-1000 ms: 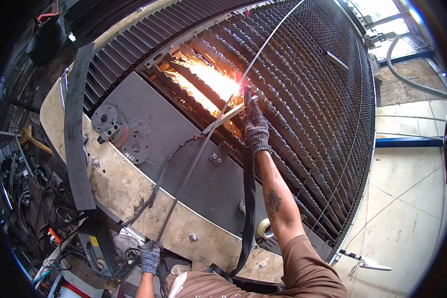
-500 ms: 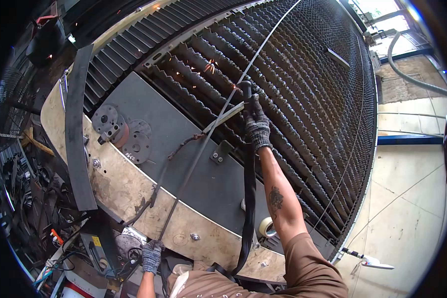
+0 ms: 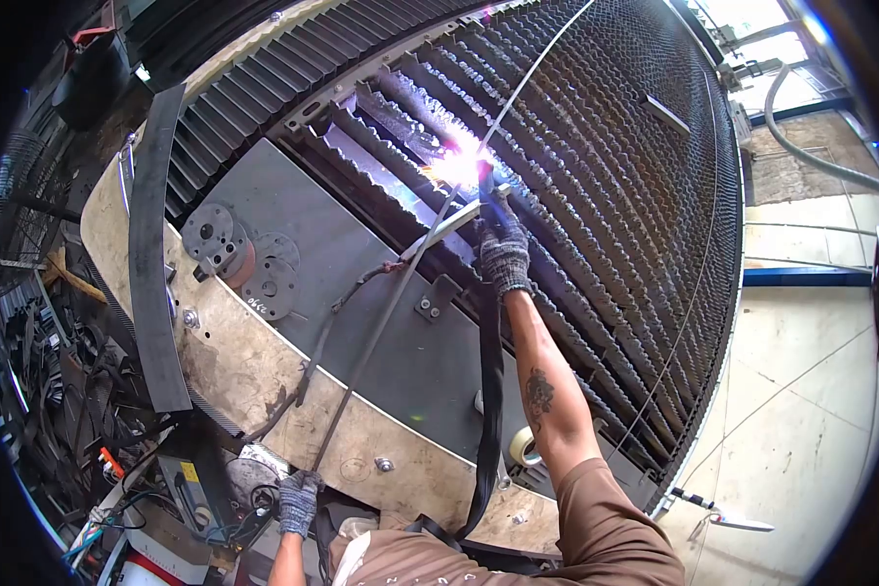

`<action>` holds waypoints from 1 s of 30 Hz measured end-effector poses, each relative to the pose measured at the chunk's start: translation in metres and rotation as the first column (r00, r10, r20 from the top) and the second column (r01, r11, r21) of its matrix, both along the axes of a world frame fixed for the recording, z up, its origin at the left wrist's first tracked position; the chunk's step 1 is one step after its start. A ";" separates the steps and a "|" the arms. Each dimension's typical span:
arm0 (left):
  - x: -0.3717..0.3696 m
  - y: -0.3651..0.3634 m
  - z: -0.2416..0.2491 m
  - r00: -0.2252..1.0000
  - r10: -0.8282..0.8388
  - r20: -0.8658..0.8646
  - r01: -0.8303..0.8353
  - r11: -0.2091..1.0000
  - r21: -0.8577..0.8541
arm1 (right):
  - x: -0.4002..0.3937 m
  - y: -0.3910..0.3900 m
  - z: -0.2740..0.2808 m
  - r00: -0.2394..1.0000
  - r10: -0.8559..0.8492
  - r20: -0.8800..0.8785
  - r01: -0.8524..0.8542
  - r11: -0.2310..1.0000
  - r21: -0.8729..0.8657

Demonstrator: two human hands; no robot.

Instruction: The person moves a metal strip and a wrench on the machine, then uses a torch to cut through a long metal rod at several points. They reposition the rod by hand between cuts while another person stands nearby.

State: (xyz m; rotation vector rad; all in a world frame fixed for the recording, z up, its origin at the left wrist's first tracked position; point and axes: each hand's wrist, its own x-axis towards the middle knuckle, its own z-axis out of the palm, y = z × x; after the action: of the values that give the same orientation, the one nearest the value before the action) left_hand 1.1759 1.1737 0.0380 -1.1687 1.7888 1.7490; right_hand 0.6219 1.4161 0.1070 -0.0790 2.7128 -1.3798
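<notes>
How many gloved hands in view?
2. The right hand is up on the slat bed, gripping the torch by the bright arc. The left hand is at the bottom edge, holding the low end of a long rod.

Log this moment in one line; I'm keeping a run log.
right hand: gloved, holds black cutting torch, arc lit | left hand: gloved, grips long thin metal rod | under torch: toothed steel slat bed

Rough serrated metal slats (image 3: 596, 166), knit-cloth gloves (image 3: 503, 256)
</notes>
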 end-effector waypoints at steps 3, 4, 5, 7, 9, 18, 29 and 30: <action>0.002 -0.001 -0.002 1.000 0.000 -0.003 0.000 1.000 0.009 | 0.001 0.001 -0.003 0.989 0.110 -0.099 -0.089 0.977 0.192; 0.003 -0.001 -0.003 1.000 -0.001 -0.003 0.001 1.000 0.007 | 0.001 0.000 -0.004 0.990 0.114 -0.083 -0.094 0.972 0.214; 0.005 -0.001 -0.004 1.000 0.007 -0.015 -0.006 1.000 0.009 | 0.001 0.000 -0.005 0.991 0.118 -0.068 -0.099 0.967 0.236; 0.006 0.000 -0.006 0.999 0.017 -0.027 -0.017 1.000 0.011 | -0.002 0.002 -0.014 0.993 0.069 -0.092 -0.056 0.989 0.136; 0.008 -0.002 -0.008 0.999 0.000 -0.037 0.001 0.999 0.032 | -0.005 0.005 -0.022 0.995 0.030 -0.092 -0.020 0.994 0.111; 0.006 0.000 -0.005 1.000 0.010 -0.018 -0.009 1.000 0.021 | 0.004 0.001 -0.018 0.997 -0.049 -0.066 0.059 0.984 0.168; -0.002 0.000 0.007 1.000 -0.017 -0.020 0.017 1.000 -0.016 | 0.004 0.006 -0.023 0.954 0.055 -0.296 0.021 0.969 0.247; -0.003 -0.001 0.008 0.999 -0.041 -0.013 0.040 0.999 -0.030 | 0.005 0.004 -0.020 0.973 0.020 -0.230 0.023 0.982 0.186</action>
State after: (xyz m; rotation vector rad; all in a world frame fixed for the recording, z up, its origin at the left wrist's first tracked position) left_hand 1.1727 1.1729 0.0456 -1.1267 1.8403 1.7172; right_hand 0.6267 1.4199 0.0867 -0.2374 3.0194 -1.1741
